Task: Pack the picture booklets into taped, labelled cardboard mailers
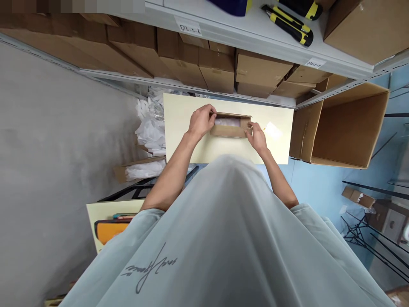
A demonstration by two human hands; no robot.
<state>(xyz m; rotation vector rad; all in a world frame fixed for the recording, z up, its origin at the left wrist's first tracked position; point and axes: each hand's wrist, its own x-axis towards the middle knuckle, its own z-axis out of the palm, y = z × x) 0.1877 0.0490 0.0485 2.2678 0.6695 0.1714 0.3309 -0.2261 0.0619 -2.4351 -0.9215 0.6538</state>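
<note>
A small, long cardboard box point(228, 131) lies on the pale yellow tabletop point(179, 147) with its top open. Inside it shows something whitish and faintly purple point(227, 122), perhaps wrapped; its kind I cannot make out. At the box's left end, my left hand point(202, 120) grips the upper corner between thumb and fingers. My right hand point(256, 135) pinches the flap at the right end, fingers bent around it. A white slip of paper point(273, 130) lies on the tabletop just right of my right hand.
A large open carton point(348, 128) stands right of the table. Behind, a metal shelf point(255, 38) carries several cardboard boxes point(217, 70) and a yellow-black utility knife point(290, 27). Crumpled white paper point(151, 123) is heaped left, beside a grey wall point(64, 149). An orange case point(110, 231) sits lower left.
</note>
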